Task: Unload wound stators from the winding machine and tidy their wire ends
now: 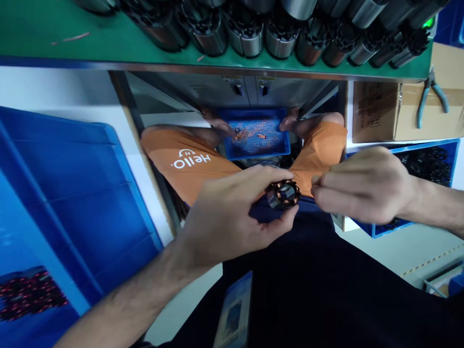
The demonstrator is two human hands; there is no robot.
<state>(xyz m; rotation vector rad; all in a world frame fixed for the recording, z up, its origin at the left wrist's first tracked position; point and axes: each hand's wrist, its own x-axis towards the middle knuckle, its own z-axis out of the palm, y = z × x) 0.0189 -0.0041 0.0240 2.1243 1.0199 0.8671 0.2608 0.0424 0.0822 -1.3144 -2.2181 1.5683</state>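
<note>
My left hand (246, 212) grips a motor stator (284, 194), a short metal cylinder with a black toothed rim and copper windings inside. Its open end faces right, toward my other hand. To the right of it, my right hand (358, 186) is closed, thumb and fingers pressed together. Whatever those fingers may pinch is hidden or too small to make out. A gap separates the right fingertips from the stator. Both hands are above my lap, over orange shorts (195, 162).
Rows of similar stators (246, 36) stand on the green bench top (43, 38). Pliers (429, 96) lie on a cardboard box (413, 113) at right. A blue tray (259, 150) with copper scraps sits between my feet. Blue bins (87, 193) stand at left; another blue bin (455, 159) holds black parts.
</note>
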